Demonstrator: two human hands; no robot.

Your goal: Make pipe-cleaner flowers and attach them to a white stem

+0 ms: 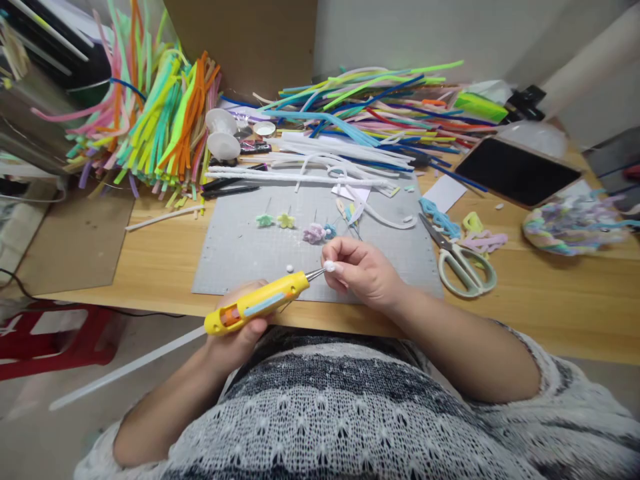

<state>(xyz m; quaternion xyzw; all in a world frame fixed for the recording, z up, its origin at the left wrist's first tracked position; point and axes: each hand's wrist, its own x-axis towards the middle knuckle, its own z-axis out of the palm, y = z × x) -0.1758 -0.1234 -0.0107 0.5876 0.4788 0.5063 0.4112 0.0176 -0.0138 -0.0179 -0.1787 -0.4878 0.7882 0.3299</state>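
My left hand [243, 333] is wrapped round a yellow glue gun [257, 303], and a long translucent glue stick [127, 369] sticks out of its rear. The gun's metal tip points right and meets a small white fluffy piece [329, 266]. That piece is pinched between the thumb and fingers of my right hand [363, 270]. Just beyond, on the grey cutting mat [225, 250], lie small flowers on thin wires: a green one [265, 220], a yellow one [286, 221], a purple one [314, 233] and a blue one [330, 231]. A small white bit [290, 269] rests near the gun.
Scissors [463, 263] lie right of the mat beside blue braided stems [440, 217]. A phone [517, 170] and a pastel fluffy bundle [570, 227] are farther right. Colourful pipe cleaners [165, 123] stand bunched at the left; a white spool [223, 133] is beside them.
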